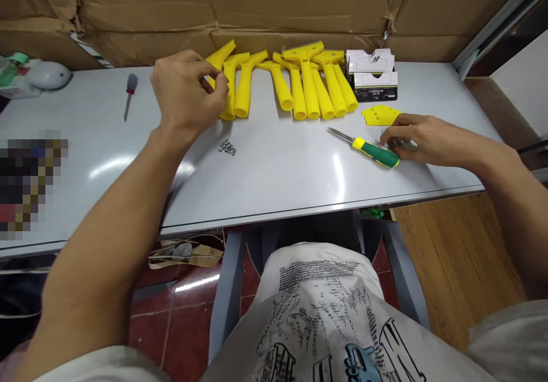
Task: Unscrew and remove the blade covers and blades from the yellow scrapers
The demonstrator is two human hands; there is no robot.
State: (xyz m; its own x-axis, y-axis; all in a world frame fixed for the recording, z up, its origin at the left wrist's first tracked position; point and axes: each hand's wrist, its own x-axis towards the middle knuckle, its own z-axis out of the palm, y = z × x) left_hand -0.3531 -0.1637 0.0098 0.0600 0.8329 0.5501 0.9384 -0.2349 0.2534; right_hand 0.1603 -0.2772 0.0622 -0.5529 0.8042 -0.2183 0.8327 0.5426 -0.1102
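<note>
My left hand (190, 93) is closed at the left end of a row of yellow scraper handles (243, 88). Its thumb and fingers curl round the leftmost yellow handle (221, 54), whose lower part they hide. Just below lies a small pile of screws (228, 147). On the right, the fingers of my right hand (422, 139) are bent together over a small greyish, shiny piece (405, 144), too unclear to name. A screwdriver with a green and yellow handle (377, 152) lies beside those fingertips. Behind them is a flat yellow plate with holes (379, 115).
Black and white packages (374, 78) stand at the back right. A second screwdriver (130, 93) lies at the left, near a white computer mouse (49, 75). Cardboard (278, 5) lines the back of the white table (282, 182).
</note>
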